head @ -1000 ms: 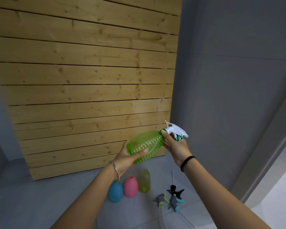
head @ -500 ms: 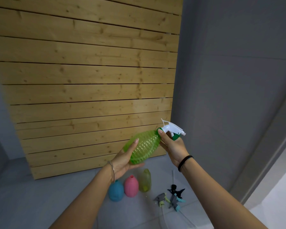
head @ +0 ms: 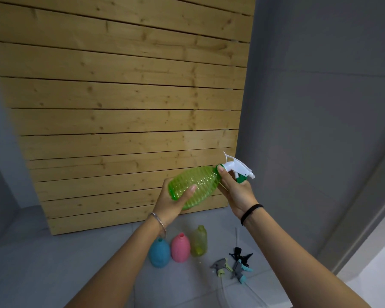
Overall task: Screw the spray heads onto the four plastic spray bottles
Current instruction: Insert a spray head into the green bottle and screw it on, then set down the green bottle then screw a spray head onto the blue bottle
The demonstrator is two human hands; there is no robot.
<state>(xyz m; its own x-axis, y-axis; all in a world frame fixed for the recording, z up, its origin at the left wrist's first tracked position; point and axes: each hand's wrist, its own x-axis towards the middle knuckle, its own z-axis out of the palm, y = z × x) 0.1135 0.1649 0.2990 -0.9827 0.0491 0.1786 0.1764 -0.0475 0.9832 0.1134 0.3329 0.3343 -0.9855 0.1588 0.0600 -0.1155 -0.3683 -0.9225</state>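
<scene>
Green spray bottle (head: 193,185) is held up in the air, lying sideways with its neck aimed at 2 o'clock. Left hand (head: 173,203) has its fingers wrapped round the belly, and right hand (head: 238,194) pinches the white spray head (head: 238,166) at its base.

Tip: lock the bottle and turn only the head, squarely, so the threads don't cross.

Blue bottle (head: 159,255), pink bottle (head: 180,247) and yellow bottle (head: 199,241) stand on the floor at 6 o'clock, with the loose spray heads (head: 236,263) at 5.

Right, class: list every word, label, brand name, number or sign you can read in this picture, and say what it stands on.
No readable text anywhere.
Green bottle, white spray head: no lettering shows.
Blue bottle, pink bottle, yellow bottle, loose spray heads: no labels visible; any moulded marks are too small to tell.
Wooden panel, grey wall: no signs.
</scene>
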